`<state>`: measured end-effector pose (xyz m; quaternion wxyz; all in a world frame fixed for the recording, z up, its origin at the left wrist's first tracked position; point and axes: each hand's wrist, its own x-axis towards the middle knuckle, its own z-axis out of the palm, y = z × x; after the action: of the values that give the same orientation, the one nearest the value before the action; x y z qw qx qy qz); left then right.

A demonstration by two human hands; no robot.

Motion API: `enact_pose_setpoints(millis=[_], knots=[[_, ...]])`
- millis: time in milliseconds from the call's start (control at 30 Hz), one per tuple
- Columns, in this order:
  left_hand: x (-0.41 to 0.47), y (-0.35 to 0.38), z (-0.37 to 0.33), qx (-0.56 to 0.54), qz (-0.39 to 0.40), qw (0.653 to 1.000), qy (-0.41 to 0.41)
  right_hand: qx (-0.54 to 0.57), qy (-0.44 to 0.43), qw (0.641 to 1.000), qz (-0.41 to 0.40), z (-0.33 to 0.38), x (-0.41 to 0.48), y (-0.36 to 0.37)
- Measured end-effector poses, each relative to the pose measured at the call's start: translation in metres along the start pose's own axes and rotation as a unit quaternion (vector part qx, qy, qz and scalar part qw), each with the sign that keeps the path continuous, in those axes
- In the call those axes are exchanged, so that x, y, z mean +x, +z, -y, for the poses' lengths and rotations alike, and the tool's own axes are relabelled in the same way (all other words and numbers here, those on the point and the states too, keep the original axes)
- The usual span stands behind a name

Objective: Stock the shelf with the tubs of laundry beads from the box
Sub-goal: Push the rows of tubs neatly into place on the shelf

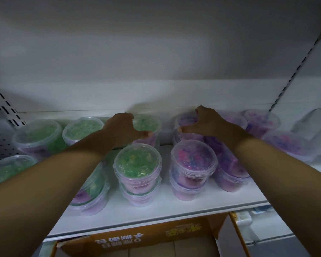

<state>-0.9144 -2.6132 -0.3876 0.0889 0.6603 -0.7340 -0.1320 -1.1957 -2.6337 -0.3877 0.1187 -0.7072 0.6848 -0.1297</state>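
Clear tubs of laundry beads stand stacked on a white shelf (165, 206). Green-bead tubs fill the left side, pink and purple ones the right. My left hand (125, 129) grips a green-bead tub (146, 124) at the back of the shelf, thumb on its near rim. My right hand (206, 123) grips a purple-bead tub (187, 119) at the back, fingers over its top. In front stand a stack topped by a green tub (137, 161) and a stack topped by a pink tub (193, 158). The open cardboard box (156, 242) sits below the shelf edge.
More green tubs (39, 136) crowd the left; more purple tubs (285, 143) sit at the right. The shelf's white back wall and slotted uprights (293, 75) frame the bay. White packages (317, 127) lie at the far right.
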Motion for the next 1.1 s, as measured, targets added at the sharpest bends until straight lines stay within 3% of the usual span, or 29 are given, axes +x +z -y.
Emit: enact_pose_setpoints(millis=[367,900,1100], knots=[[-0.004,-0.004,-0.001,-0.019,0.005,1.0,-0.01,0.009,-0.012,1.0,-0.021,0.018,-0.006,0.009],[-0.011,-0.009,0.013,-0.045,0.011,0.999,-0.026,0.011,-0.008,1.0,0.013,0.03,-0.01,0.008],[-0.023,-0.03,0.042,-0.086,-0.061,0.994,-0.043,0.004,-0.041,0.999,-0.034,0.053,-0.023,-0.004]])
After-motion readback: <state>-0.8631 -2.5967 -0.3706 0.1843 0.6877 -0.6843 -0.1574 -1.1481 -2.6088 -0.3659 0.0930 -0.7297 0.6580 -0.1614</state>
